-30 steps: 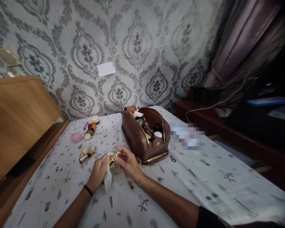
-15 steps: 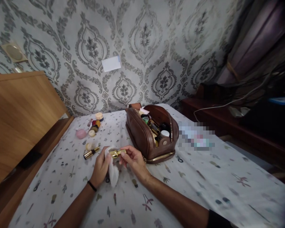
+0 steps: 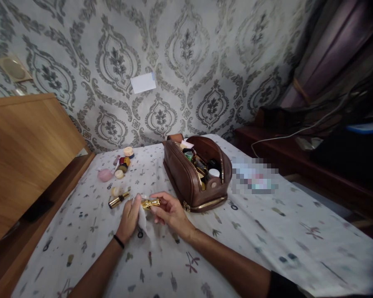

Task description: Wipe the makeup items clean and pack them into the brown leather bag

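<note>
My right hand (image 3: pixel 175 216) pinches a shiny gold cosmetic tube (image 3: pixel 151 203) between thumb and fingers. A thin white wipe (image 3: pixel 142 219) is gripped in my left hand (image 3: pixel 129 218), its fold lying against the tube's left end and its loose end hanging down. Just left of that hand, a gold-and-black tube (image 3: pixel 118 200) lies on the patterned sheet beside a small pale round jar (image 3: pixel 116 191). Right of my hands stands a brown leather toiletry bag (image 3: pixel 182 176), unzipped, with jars and bottles packed inside.
Farther back on the sheet (image 3: pixel 161 265) sit a pink round container (image 3: pixel 105 175), a cream-lidded jar (image 3: pixel 128 152) and several small cosmetics. A blurred-out item (image 3: pixel 255 176) lies right of the bag. A wooden panel (image 3: pixel 27 153) borders the left; a dark red ledge (image 3: pixel 261 145) borders the right.
The wipe's hanging end has swung and now looks thinner and smeared. Both hands have shifted slightly, still holding the wipe and the gold tube; the whole view moved a little.
</note>
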`<state>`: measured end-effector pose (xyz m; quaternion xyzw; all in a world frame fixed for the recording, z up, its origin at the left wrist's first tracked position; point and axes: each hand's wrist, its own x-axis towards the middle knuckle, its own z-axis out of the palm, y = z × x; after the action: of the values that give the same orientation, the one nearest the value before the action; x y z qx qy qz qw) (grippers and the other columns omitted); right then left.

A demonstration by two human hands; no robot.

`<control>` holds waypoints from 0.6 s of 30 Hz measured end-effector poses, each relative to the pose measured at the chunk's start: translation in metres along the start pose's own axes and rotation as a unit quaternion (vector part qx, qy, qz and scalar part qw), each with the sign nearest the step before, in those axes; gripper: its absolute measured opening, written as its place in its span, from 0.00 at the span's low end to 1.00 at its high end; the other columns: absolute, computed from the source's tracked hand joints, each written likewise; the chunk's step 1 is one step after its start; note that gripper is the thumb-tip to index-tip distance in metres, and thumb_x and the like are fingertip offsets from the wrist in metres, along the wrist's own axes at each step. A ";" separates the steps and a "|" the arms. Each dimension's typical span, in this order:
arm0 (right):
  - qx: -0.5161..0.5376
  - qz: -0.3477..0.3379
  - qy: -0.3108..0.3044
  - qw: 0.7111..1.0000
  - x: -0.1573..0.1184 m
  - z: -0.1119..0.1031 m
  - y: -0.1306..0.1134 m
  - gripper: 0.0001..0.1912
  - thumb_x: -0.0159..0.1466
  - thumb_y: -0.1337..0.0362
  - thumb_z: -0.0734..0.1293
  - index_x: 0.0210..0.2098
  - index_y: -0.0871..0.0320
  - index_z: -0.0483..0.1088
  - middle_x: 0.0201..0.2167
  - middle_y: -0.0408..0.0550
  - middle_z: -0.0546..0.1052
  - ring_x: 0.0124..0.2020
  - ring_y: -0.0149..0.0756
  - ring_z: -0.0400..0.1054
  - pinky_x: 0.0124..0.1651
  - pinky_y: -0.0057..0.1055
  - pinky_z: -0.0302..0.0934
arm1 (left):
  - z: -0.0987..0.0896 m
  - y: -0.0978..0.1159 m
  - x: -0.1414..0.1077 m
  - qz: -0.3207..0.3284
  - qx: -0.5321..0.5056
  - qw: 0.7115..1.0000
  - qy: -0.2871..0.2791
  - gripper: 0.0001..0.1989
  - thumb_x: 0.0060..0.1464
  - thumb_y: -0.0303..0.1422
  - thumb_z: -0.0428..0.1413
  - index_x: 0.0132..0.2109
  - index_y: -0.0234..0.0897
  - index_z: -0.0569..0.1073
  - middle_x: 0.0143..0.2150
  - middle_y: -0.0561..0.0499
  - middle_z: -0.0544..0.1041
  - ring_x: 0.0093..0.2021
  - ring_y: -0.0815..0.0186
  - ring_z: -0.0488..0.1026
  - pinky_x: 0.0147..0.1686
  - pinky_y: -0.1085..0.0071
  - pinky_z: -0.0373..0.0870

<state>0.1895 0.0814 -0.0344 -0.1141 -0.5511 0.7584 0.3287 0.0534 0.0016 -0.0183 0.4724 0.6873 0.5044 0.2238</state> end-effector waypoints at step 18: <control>0.027 0.049 0.015 0.998 0.004 -0.004 -0.003 0.22 0.53 0.52 0.75 0.40 0.59 0.71 0.21 0.37 0.72 0.15 0.24 0.62 0.16 0.21 0.51 | 0.003 -0.007 -0.004 0.080 0.060 0.993 -0.060 0.21 0.66 0.42 0.41 0.40 0.35 0.73 0.29 0.51 0.75 0.28 0.65 0.69 0.32 0.70 0.65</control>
<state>0.1905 0.0875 -0.0322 -0.1438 -0.5189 0.7865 0.3024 0.0549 -0.0011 -0.0263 0.5681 0.6616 0.4492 0.1943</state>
